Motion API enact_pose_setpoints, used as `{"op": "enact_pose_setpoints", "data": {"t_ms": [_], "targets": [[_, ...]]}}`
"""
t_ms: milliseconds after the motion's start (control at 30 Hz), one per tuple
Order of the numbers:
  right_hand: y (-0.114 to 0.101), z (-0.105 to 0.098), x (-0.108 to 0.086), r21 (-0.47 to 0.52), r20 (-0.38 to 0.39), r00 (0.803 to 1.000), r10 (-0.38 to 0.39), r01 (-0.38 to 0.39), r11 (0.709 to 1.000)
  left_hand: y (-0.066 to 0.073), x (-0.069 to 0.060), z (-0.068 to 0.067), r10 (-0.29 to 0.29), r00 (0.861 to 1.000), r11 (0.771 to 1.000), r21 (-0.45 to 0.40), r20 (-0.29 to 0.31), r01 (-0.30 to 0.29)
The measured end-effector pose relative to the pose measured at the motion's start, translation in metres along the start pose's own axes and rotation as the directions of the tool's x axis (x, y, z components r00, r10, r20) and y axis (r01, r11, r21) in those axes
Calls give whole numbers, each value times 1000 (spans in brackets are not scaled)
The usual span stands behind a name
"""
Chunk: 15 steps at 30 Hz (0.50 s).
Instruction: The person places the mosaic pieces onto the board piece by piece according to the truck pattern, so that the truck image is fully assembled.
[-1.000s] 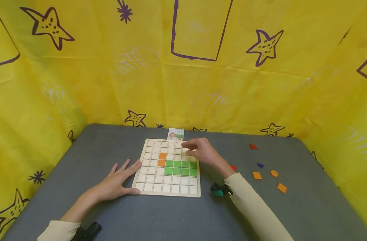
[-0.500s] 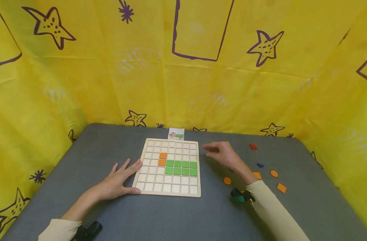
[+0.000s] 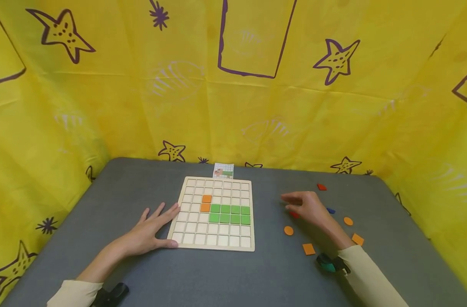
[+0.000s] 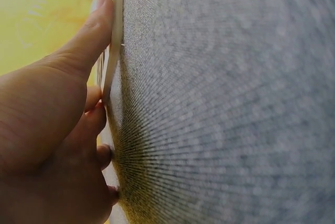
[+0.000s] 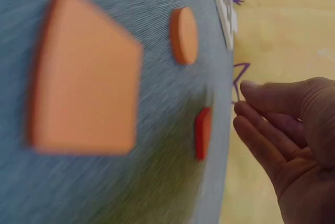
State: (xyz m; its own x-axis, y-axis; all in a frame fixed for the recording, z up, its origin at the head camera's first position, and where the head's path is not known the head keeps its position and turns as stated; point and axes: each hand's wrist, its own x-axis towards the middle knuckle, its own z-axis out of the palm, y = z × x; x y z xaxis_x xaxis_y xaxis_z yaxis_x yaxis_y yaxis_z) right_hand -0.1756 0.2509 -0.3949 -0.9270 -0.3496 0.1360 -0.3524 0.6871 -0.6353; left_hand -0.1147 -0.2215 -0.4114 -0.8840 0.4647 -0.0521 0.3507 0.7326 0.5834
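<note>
A wooden grid board point(image 3: 214, 241) lies on the dark table, with two orange square tiles point(image 3: 206, 203) and a two-row block of green square tiles point(image 3: 230, 214) set in its cells. My left hand point(image 3: 145, 234) rests on the board's left edge, fingers spread and thumb at the lower corner; the left wrist view shows the thumb point(image 4: 94, 30) touching the rim. My right hand point(image 3: 310, 209) hovers right of the board, over the loose pieces, fingers loosely bent. Nothing shows between its thumb and fingers in the right wrist view. A red piece point(image 5: 203, 134) lies beneath it, partly covered in the head view.
Around the right hand lie an orange disc point(image 3: 289, 230), an orange square point(image 3: 308, 249), another orange disc point(image 3: 348, 221), another orange square point(image 3: 358, 239), a blue piece point(image 3: 331, 210) and a red piece point(image 3: 322, 187). A small picture card point(image 3: 223, 170) lies behind the board. A yellow curtain point(image 3: 233, 106) hangs behind.
My right hand has moved from over the board's upper right to the right, above the loose pieces. The left hand, the board and its tiles have stayed put.
</note>
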Motion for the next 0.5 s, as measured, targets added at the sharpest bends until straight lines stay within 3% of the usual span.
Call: {"op": "enact_pose_setpoints", "data": {"t_ms": [300,500], "targets": [[19,-7,-24,11,-55,995,79,-79,997,0,0,-1,-1,1000,1000,-6,4,1],[17,-6,-32,10,-82,988,127,-127,992,0,0,0,-6,1000,1000,-6,5,6]]}}
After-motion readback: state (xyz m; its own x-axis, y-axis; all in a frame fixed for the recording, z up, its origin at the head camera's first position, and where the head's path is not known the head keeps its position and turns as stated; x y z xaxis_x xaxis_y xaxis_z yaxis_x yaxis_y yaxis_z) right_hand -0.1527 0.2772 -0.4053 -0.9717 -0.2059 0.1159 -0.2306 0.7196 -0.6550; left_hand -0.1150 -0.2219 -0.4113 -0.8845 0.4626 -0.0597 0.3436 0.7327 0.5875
